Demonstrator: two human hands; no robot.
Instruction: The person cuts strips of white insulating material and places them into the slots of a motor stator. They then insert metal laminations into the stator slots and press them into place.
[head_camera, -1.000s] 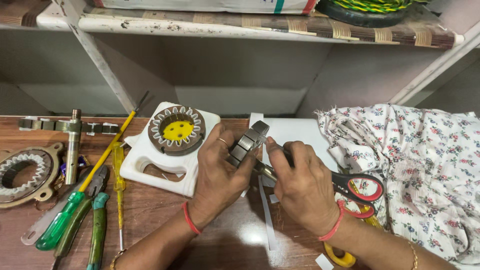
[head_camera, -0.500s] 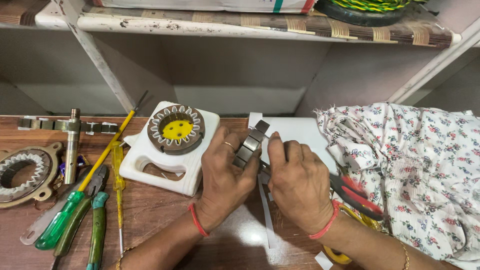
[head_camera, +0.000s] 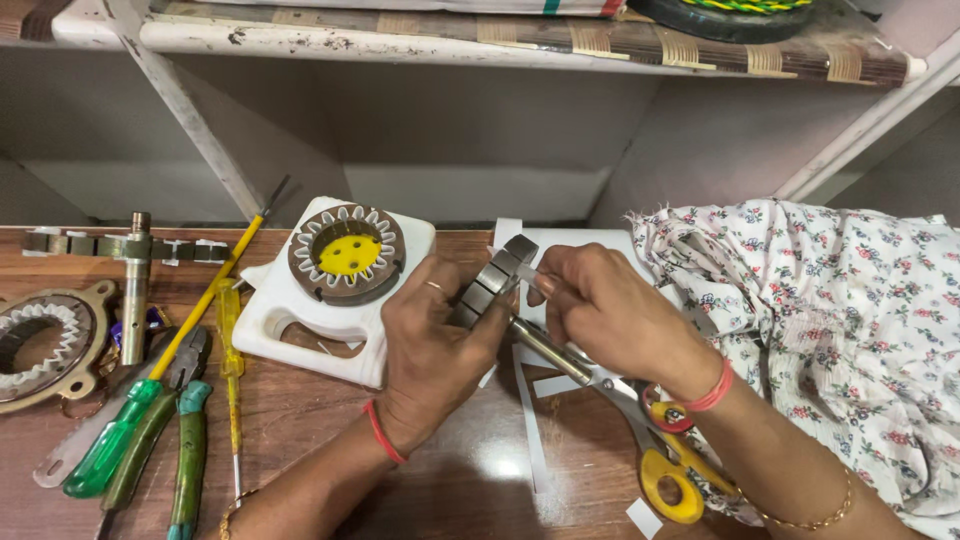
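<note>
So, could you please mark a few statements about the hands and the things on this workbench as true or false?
1. The left hand holds a slotted metal core. True.
2. The right hand rests flat on the flowered cloth. False: it is at the core, pinching a small pale strip.
3. The scissors have yellow handles and lie on the table. True.
4. The green-handled screwdriver lies right of the scissors. False: it lies far left of them.
5. The white block carries a round part with a yellow middle. True.
</note>
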